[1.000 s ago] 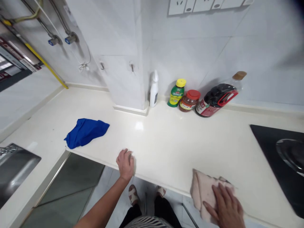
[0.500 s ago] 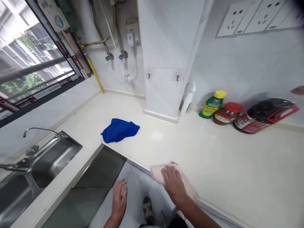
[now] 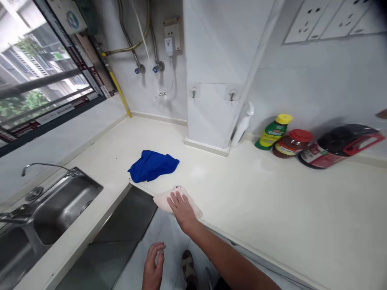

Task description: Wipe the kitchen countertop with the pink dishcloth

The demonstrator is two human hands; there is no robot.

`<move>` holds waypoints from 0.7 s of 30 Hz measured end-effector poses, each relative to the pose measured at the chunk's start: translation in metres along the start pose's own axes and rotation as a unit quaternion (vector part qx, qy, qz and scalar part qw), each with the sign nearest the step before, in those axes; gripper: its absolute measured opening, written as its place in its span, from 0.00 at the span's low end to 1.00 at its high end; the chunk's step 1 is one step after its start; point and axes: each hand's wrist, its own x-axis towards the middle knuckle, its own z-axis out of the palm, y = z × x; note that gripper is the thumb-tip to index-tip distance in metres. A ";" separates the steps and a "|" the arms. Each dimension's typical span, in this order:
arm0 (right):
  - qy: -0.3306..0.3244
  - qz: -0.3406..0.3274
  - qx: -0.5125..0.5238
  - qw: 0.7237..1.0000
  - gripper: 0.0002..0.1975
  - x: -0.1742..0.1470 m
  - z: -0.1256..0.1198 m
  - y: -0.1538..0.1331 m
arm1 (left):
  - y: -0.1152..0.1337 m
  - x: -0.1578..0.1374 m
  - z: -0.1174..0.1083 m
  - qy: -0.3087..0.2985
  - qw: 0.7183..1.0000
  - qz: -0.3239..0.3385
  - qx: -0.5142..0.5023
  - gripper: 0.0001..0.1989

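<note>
My right hand (image 3: 181, 207) lies flat, fingers spread, on top of a pale pink cloth (image 3: 162, 201) at the front edge of the white counter (image 3: 242, 197). One end of this cloth reaches to the counter's edge, and part of it is hidden under the palm. Just behind it, near the inner corner, a crumpled blue cloth (image 3: 153, 166) rests on the counter, apart from my hand. My left hand (image 3: 155, 264) hangs below counter height, over the floor. Its fingers are loosely bent and apart, with nothing in them.
A steel double sink (image 3: 65, 205) with a tap is on the left. Along the back wall stand a white spray bottle (image 3: 242, 127), a green bottle (image 3: 272, 133), a red-lidded jar (image 3: 292, 144) and a large dark jug (image 3: 337, 147). A wall pillar (image 3: 216, 117) juts onto the counter.
My right hand and the pink cloth under it have slid left along the counter's front edge, closer to the blue cloth. My left hand has dropped slightly lower in view.
</note>
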 end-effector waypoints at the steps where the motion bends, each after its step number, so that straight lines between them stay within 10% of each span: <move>1: 0.004 0.011 -0.002 1.000 0.35 -0.023 -0.001 0.011 | 0.002 0.004 0.002 -0.013 1.000 0.002 -0.003 0.24; 12: 0.098 0.215 -0.164 0.958 0.40 -0.351 -0.036 0.162 | 0.066 0.057 0.083 -0.180 0.982 0.052 -0.009 0.22; 21: 0.031 0.465 -0.221 0.857 0.46 -0.512 -0.076 0.238 | 0.113 0.102 0.136 -0.168 0.963 0.203 0.049 0.16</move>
